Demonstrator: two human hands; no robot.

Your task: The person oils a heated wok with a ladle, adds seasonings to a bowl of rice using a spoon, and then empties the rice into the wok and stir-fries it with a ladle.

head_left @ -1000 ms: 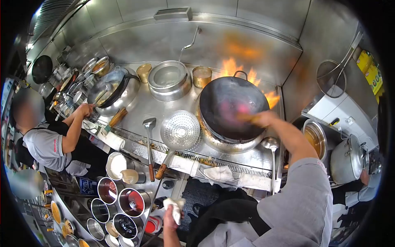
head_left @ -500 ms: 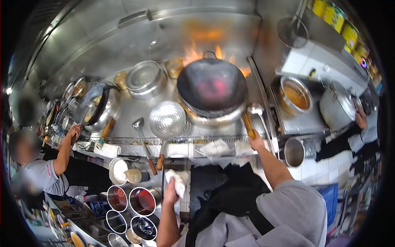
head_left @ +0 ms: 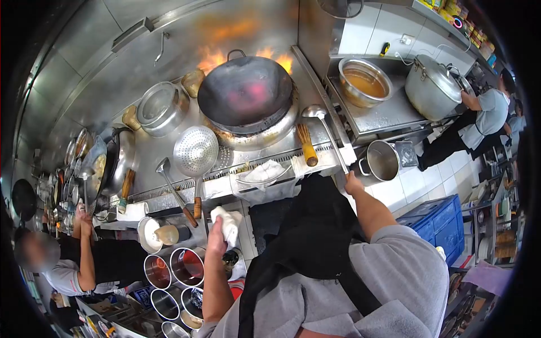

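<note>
My left hand (head_left: 216, 238) is closed around a folded white cloth (head_left: 227, 224), beside the metal pots. My right hand (head_left: 353, 183) is closed at the handle end of a ladle (head_left: 324, 127), whose bowl rests on the stove top. Just left of the ladle lies a bamboo wok brush (head_left: 307, 146), apart from my hand. A black wok (head_left: 242, 93) sits on the burner ring, flames rising behind it and a reddish glow at its middle. On the front of the stove lie a perforated skimmer (head_left: 195, 151) and a wok spatula (head_left: 171, 180), both with wooden handles.
Several pots (head_left: 187, 266) with sauces stand at lower left. A basin of brown liquid (head_left: 365, 83) and a large lidded pot (head_left: 433, 87) are at the right. A co-worker (head_left: 79, 265) works at the left, another (head_left: 486, 115) at far right. A blue crate (head_left: 431, 225) sits on the floor.
My right hand has let go of the bamboo brush, now lying at the stove's front edge, and has moved to the ladle handle. The view has shifted right; my left hand keeps the cloth.
</note>
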